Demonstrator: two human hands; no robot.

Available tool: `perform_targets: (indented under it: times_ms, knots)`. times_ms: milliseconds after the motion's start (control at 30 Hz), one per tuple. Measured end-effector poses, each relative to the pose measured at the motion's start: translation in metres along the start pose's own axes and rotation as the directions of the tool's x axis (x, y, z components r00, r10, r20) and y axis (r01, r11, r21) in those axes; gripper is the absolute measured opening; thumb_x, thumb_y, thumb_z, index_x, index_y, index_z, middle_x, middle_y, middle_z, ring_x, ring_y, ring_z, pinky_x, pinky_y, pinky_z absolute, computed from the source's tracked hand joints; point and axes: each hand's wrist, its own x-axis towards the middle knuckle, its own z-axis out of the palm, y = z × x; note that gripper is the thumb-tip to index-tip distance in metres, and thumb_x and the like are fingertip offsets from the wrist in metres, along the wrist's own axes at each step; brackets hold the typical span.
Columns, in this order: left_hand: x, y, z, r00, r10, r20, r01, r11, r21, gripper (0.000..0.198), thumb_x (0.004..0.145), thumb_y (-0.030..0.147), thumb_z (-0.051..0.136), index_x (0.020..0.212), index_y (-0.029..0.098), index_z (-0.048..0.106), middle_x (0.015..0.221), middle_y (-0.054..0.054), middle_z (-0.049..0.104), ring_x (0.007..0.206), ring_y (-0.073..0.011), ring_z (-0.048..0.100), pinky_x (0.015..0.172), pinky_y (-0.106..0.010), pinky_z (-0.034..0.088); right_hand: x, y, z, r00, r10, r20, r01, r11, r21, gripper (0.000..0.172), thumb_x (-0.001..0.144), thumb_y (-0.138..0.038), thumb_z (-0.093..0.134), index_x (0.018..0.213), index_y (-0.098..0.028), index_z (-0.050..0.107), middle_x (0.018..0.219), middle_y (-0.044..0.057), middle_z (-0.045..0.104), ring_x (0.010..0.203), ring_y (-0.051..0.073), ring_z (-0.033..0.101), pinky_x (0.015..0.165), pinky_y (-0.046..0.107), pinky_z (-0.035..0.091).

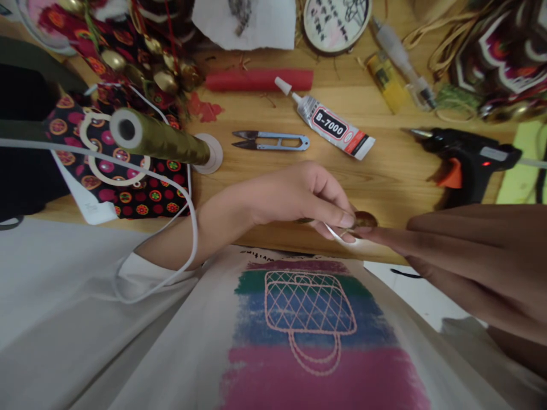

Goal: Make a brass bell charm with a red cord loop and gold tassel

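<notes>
My left hand [314,196] reaches in over the table edge, thumb and fingers closed in a pinch on a small gold bell [366,219]. A thin white curved piece [342,236] shows below its thumb; what it belongs to I cannot make out. From the right comes my right hand [465,256], its index fingertip against the bell's lower edge, with the other fingers folded back and partly blurred. Just beyond the hands lie blue thread snips [273,140] and a B-7000 glue tube [335,126] with a white nozzle.
A black glue gun [470,156] with a red light lies at right. An olive thread spool [162,139] leans at left by patterned fabric [141,202] and a white cable [188,205]. A red roll [256,80], yellow lighter [387,82] and round embroidered piece [337,23] lie farther back.
</notes>
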Motion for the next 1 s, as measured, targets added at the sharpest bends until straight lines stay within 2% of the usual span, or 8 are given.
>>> perform_targets:
  times_ms: [133, 333, 467, 633, 833, 1000]
  knots:
    - [-0.0001, 0.0004, 0.0007, 1.0, -0.008, -0.011, 0.008, 1.0, 0.002, 0.006, 0.073, 0.013, 0.064, 0.07, 0.012, 0.07, 0.069, -0.001, 0.073, 0.065, -0.0073, 0.066, 0.077, -0.023, 0.054, -0.0001, 0.0009, 0.0008, 1.0, 0.004, -0.011, -0.003, 1.0, 0.01, 0.04, 0.097, -0.02, 0.032, 0.134, -0.026, 0.046, 0.065, -0.002, 0.057, 0.052, 0.012, 0.047, 0.046, 0.027, 0.029]
    - [0.0002, 0.0016, 0.0017, 1.0, -0.018, -0.011, 0.018, 1.0, -0.006, 0.012, 0.077, 0.012, 0.059, 0.074, 0.007, 0.069, 0.064, 0.002, 0.07, 0.065, -0.0045, 0.066, 0.076, -0.02, 0.051, -0.0004, -0.0012, -0.0006, 1.0, 0.014, -0.006, -0.014, 1.0, 0.026, 0.039, 0.095, -0.017, 0.036, 0.133, -0.027, 0.044, 0.068, -0.002, 0.059, 0.056, 0.013, 0.053, 0.049, 0.028, 0.033]
    - [0.0014, -0.0003, 0.0014, 1.0, -0.021, -0.018, 0.02, 0.999, -0.034, 0.006, 0.073, 0.01, 0.064, 0.071, 0.01, 0.069, 0.067, -0.002, 0.073, 0.063, -0.0068, 0.066, 0.073, -0.021, 0.054, 0.0005, -0.0038, -0.0016, 1.0, 0.017, 0.008, -0.017, 1.0, 0.007, 0.038, 0.095, -0.017, 0.035, 0.132, -0.025, 0.044, 0.07, -0.002, 0.06, 0.056, 0.013, 0.053, 0.049, 0.027, 0.033]
    - [0.0023, -0.0039, -0.0003, 1.0, -0.004, 0.005, 0.004, 1.0, -0.011, 0.007, 0.074, 0.013, 0.064, 0.072, 0.014, 0.071, 0.069, 0.001, 0.073, 0.072, -0.0089, 0.068, 0.081, -0.024, 0.054, 0.0005, -0.0045, -0.0026, 0.999, 0.036, 0.039, -0.035, 0.999, -0.026, 0.036, 0.097, -0.019, 0.032, 0.128, -0.025, 0.049, 0.064, -0.003, 0.055, 0.052, 0.012, 0.048, 0.047, 0.027, 0.029]
    - [0.0026, -0.0048, -0.0007, 1.0, 0.006, -0.011, -0.006, 1.0, -0.002, 0.005, 0.072, 0.014, 0.066, 0.071, 0.013, 0.07, 0.068, 0.001, 0.073, 0.067, -0.0073, 0.068, 0.075, -0.02, 0.054, 0.0023, -0.0044, -0.0026, 0.997, 0.033, 0.068, -0.029, 0.997, -0.069, 0.035, 0.097, -0.019, 0.031, 0.124, -0.026, 0.051, 0.065, -0.003, 0.055, 0.054, 0.012, 0.049, 0.048, 0.027, 0.029]
    - [0.0019, -0.0049, -0.0017, 1.0, 0.007, -0.022, -0.007, 1.0, 0.011, 0.005, 0.072, 0.017, 0.068, 0.072, 0.013, 0.071, 0.073, -0.001, 0.074, 0.074, -0.0094, 0.069, 0.081, -0.023, 0.054, 0.0031, -0.005, -0.0032, 0.998, 0.036, 0.052, -0.031, 0.996, -0.083, 0.035, 0.097, -0.02, 0.031, 0.125, -0.027, 0.05, 0.066, -0.003, 0.058, 0.056, 0.013, 0.052, 0.047, 0.027, 0.03]
